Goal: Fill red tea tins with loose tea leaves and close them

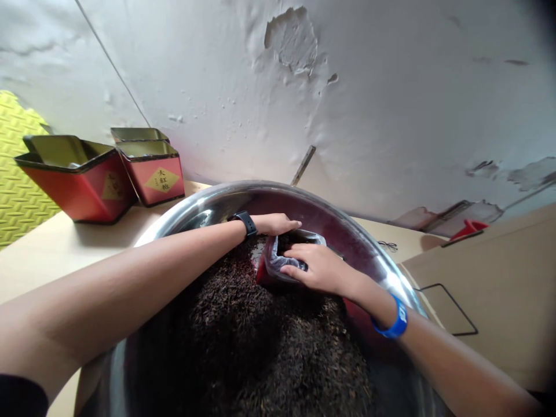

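A red tin with a clear plastic bag lining its mouth sits tilted on dark loose tea leaves in a large round metal basin. My left hand, below a black watch, grips the tin's far left side by the rim; the fingers behind it are partly hidden. My right hand, above a blue wristband, reaches over the bag's mouth. Its fingers are stretched into the opening, with the thumb apart on the near side. Whether its fingertips touch leaves inside I cannot tell.
Two open red tins with yellow diamond labels, a larger tin and a smaller tin, stand on the table at left. A cardboard box stands right of the basin. Behind is a peeling wall.
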Action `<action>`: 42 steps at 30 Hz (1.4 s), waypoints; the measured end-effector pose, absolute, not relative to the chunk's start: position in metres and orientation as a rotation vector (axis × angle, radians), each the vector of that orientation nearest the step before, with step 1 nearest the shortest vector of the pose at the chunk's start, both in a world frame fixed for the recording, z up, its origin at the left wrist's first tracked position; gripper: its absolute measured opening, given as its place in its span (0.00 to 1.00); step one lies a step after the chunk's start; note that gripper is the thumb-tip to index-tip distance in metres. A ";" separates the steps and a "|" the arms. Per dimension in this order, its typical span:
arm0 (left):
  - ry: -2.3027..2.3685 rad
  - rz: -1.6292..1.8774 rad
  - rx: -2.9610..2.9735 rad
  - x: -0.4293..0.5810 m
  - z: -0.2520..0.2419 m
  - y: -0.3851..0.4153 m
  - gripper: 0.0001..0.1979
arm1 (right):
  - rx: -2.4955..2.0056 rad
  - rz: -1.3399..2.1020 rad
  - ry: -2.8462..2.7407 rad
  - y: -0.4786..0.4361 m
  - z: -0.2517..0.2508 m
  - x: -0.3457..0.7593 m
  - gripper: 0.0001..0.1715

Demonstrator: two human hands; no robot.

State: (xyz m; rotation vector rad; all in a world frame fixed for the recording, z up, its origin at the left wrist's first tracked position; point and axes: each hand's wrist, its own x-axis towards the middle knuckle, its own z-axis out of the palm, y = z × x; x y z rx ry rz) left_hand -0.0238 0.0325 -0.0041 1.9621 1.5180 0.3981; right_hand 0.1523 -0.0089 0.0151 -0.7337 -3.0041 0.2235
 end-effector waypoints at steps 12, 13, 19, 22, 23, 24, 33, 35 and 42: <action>1.413 0.380 2.101 -0.028 -0.002 0.031 0.36 | -0.835 0.238 -3.092 -0.006 0.019 0.143 0.25; 1.414 0.371 2.119 -0.029 -0.002 0.031 0.35 | -0.833 0.225 -3.078 -0.006 0.018 0.143 0.25; 1.484 0.165 1.971 -0.030 0.006 0.031 0.41 | -0.709 0.325 -2.904 -0.008 0.018 0.153 0.21; 1.543 0.177 1.864 -0.028 0.008 0.032 0.41 | -0.695 0.351 -2.675 -0.001 0.019 0.160 0.17; 1.577 0.203 1.865 -0.027 0.009 0.033 0.40 | -0.703 0.336 -2.606 0.002 0.020 0.163 0.15; 1.617 0.223 1.878 -0.026 0.009 0.033 0.38 | -0.718 0.309 -2.548 0.006 0.020 0.165 0.14; 1.621 0.195 1.693 -0.028 0.013 0.030 0.38 | -1.548 0.706 -2.324 0.043 0.020 0.187 0.24; 1.601 0.154 1.695 -0.030 0.012 0.030 0.38 | -1.576 0.890 -2.354 0.044 0.017 0.187 0.24; 1.682 0.203 2.235 -0.033 0.032 0.022 0.31 | -1.503 0.714 -2.326 0.039 0.012 0.183 0.09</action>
